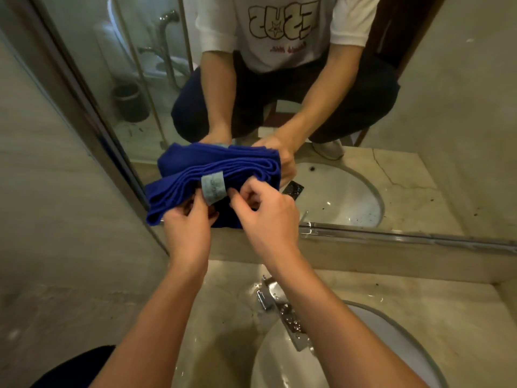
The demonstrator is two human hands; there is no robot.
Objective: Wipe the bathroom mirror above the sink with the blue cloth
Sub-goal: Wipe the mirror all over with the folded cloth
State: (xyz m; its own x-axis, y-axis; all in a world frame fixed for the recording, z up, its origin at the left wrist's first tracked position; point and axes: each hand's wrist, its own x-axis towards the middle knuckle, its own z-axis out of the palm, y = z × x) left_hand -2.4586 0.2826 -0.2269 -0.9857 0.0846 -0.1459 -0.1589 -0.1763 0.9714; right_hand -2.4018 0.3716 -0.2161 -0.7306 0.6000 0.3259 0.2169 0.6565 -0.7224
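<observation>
Raised before the mirror (pixel 363 79) above the sink (pixel 397 345): folded blue cloth (pixel 190 175) bunched in layers, lower edge pinched by curled fingers of left hand (pixel 187 228) and right hand (pixel 265 217), grey label (pixel 214 187) showing just above, between both grips.

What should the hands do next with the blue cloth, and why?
Probably press the blue cloth flat against the mirror and start wiping. The left hand and right hand both grip the bunched, folded cloth close to the glass, just above the sink, so it looks ready.
</observation>
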